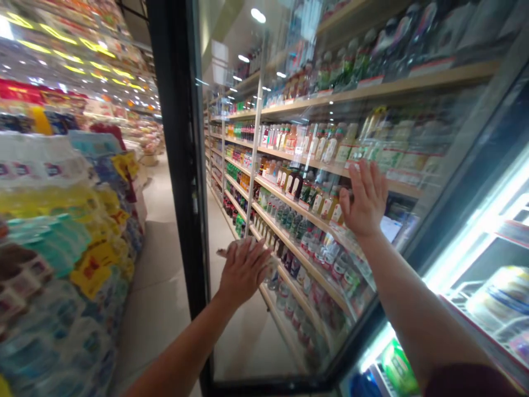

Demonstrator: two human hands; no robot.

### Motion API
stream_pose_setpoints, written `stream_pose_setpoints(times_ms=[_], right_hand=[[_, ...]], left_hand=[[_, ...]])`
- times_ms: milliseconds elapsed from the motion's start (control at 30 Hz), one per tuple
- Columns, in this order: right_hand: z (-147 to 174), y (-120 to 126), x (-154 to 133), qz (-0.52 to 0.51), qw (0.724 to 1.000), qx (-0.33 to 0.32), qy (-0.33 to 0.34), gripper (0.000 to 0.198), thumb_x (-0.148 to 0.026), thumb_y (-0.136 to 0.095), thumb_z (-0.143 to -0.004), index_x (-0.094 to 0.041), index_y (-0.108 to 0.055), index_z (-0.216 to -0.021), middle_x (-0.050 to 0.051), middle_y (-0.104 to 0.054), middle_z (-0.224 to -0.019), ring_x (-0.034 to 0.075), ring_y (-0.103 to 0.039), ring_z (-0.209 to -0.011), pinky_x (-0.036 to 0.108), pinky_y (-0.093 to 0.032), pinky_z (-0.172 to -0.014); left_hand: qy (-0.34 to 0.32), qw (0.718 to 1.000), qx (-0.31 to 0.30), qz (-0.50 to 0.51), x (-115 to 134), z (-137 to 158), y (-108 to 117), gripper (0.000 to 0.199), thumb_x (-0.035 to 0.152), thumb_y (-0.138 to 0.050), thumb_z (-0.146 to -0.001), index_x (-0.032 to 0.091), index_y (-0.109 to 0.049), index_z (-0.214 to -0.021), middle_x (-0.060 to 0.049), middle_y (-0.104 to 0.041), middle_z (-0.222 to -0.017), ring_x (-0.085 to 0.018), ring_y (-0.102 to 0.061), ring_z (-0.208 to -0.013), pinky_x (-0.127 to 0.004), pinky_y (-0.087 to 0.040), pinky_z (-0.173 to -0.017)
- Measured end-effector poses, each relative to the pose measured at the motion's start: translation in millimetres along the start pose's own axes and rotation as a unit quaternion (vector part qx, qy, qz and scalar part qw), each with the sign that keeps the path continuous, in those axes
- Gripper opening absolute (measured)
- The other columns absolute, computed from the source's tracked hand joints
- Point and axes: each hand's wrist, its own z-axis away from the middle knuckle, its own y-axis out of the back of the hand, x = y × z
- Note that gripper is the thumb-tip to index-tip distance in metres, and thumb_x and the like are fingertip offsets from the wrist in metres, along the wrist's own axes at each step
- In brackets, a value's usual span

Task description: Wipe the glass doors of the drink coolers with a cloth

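Note:
A glass fridge door (289, 331) with a black frame stands swung out in front of me. My left hand (246, 273) presses a crumpled pale cloth (270, 267) against the lower left part of the pane. Much of the cloth is covered by the palm and fingers; its edges stick out on both sides. Higher up and to the right, my right hand (366, 201) rests on the glass with its fingers stretched and no object in it. Bottles on shelves (326, 143) show in the pane behind both hands.
To the right, the lit fridge interior (496, 298) holds packed goods on wire racks. Stacked bottle packs (53, 242) line the aisle on the left, with a pale floor (159, 248) between them and the door's black frame edge (177, 165).

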Motion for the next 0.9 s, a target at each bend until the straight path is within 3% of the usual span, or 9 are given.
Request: stream_pose_setpoints(times_ms=[200, 267, 367, 467, 533, 733, 833, 900], right_hand=[[-0.4, -0.7, 0.6, 0.014, 1.0, 0.002, -0.002, 0.06, -0.041, -0.039, -0.1, -0.024, -0.033, -0.157, 0.01, -0.037, -0.161, 0.029, -0.028, -0.152, 0.054, -0.026, -0.122], [-0.1, -0.5, 0.3, 0.011, 1.0, 0.008, 0.004, 0.059, -0.041, -0.04, -0.1, -0.023, -0.033, -0.157, 0.01, -0.037, -0.161, 0.029, -0.028, -0.152, 0.053, -0.026, -0.122], [0.3, 1.0, -0.8, 0.007, 1.0, 0.006, 0.0, 0.059, -0.04, -0.039, -0.101, -0.023, -0.032, -0.157, 0.01, -0.037, -0.161, 0.028, -0.026, -0.153, 0.053, -0.025, -0.122], [0.0, 2.4, -1.5, 0.011, 1.0, -0.003, -0.01, 0.059, -0.041, -0.037, -0.101, -0.024, -0.032, -0.157, 0.009, -0.036, -0.161, 0.028, -0.025, -0.153, 0.054, -0.025, -0.122], [-0.2, 2.4, -1.4, 0.017, 1.0, -0.003, -0.012, 0.059, -0.041, -0.037, -0.101, -0.023, -0.033, -0.157, 0.009, -0.037, -0.161, 0.028, -0.026, -0.153, 0.054, -0.025, -0.122], [1.6, 0.7, -1.7, 0.021, 0.999, 0.026, 0.008, 0.058, -0.039, -0.041, -0.1, -0.021, -0.035, -0.156, 0.011, -0.039, -0.16, 0.027, -0.028, -0.153, 0.05, -0.026, -0.122], [2.3, 0.2, 0.2, 0.024, 0.999, 0.027, 0.009, 0.058, -0.037, -0.041, -0.1, -0.02, -0.035, -0.156, 0.011, -0.039, -0.16, 0.027, -0.028, -0.153, 0.05, -0.026, -0.123], [1.1, 0.0, 3.2, 0.023, 0.999, 0.03, 0.012, 0.058, -0.037, -0.041, -0.1, -0.019, -0.036, -0.155, 0.012, -0.039, -0.159, 0.027, -0.027, -0.153, 0.05, -0.026, -0.122]], left_hand=[[0.125, 0.989, 0.073, 0.008, -45.6, -85.8, 34.3, 0.074, 0.039, -0.057, -0.096, 0.023, -0.024, -0.16, -0.014, -0.017, -0.165, -0.039, -0.004, -0.153, -0.067, -0.011, -0.123], [0.127, 0.989, 0.079, 0.007, -41.5, -80.6, 32.9, 0.076, 0.038, -0.057, -0.096, 0.022, -0.021, -0.16, -0.015, -0.017, -0.165, -0.039, -0.003, -0.153, -0.068, -0.011, -0.122], [0.084, 0.994, 0.062, -0.007, -17.4, -33.4, 15.4, 0.077, 0.036, -0.061, -0.094, 0.024, -0.022, -0.16, -0.014, -0.031, -0.161, -0.038, -0.005, -0.153, -0.067, -0.015, -0.122], [0.013, 1.0, 0.028, -0.001, -3.4, 4.5, 1.3, 0.071, 0.035, -0.063, -0.093, 0.029, -0.031, -0.157, -0.009, -0.047, -0.152, -0.032, -0.012, -0.153, -0.059, -0.013, -0.126], [0.006, 0.999, 0.031, -0.002, -9.2, -0.6, 3.6, 0.072, 0.036, -0.063, -0.093, 0.029, -0.031, -0.157, -0.008, -0.048, -0.152, -0.031, -0.013, -0.153, -0.057, -0.012, -0.127], [0.121, 0.989, 0.084, -0.013, -40.7, -70.6, 31.3, 0.074, 0.036, -0.053, -0.097, 0.023, -0.018, -0.161, -0.014, -0.022, -0.164, -0.038, -0.005, -0.154, -0.065, -0.013, -0.122], [0.104, 0.99, 0.096, -0.009, -24.4, -55.0, 21.3, 0.072, 0.036, -0.054, -0.097, 0.021, -0.022, -0.16, -0.014, -0.027, -0.163, -0.037, -0.003, -0.154, -0.064, -0.011, -0.122], [0.051, 0.995, 0.087, 0.006, -8.0, -30.3, 7.9, 0.068, 0.037, -0.055, -0.097, 0.022, -0.029, -0.158, -0.012, -0.037, -0.159, -0.034, -0.005, -0.155, -0.061, -0.008, -0.124]])
